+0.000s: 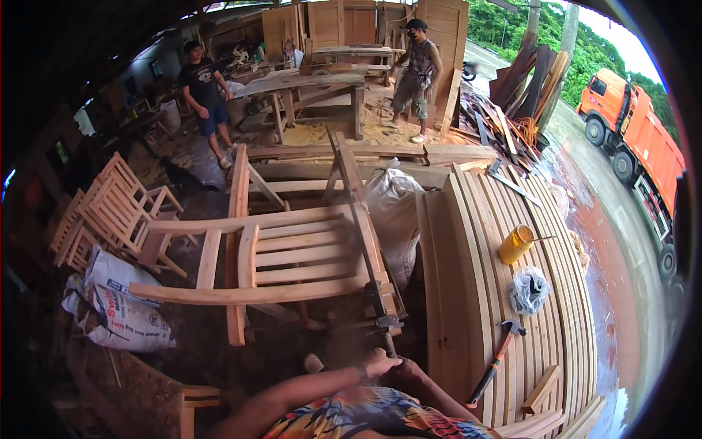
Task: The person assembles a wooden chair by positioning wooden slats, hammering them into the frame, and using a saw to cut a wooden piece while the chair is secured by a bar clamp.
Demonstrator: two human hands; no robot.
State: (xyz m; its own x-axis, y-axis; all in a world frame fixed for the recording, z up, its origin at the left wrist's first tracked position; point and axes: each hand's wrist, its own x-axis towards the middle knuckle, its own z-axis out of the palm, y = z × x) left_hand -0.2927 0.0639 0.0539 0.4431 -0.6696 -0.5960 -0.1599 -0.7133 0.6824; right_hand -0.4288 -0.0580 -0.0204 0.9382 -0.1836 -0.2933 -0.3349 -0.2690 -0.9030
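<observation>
A wooden chair-back frame [281,293] with several slats lies flat across two wooden beams in front of me. Along its right side runs a dark bar clamp [387,323], its threaded screw pointing toward my body. My left hand [379,361], a dark band at its wrist, is closed at the near end of that screw. Beside it, touching or nearly so, my right hand [404,369] is also closed at the screw's end. The handle itself is mostly hidden by my fingers.
Stacked planks [512,241] at right carry a hammer [497,362], a jar of yellow stuff [516,244], a plastic bag [529,290] and a metal square [513,184]. Sacks [130,307] and wooden chairs [121,197] stand left. Two people stand by a far workbench [300,82].
</observation>
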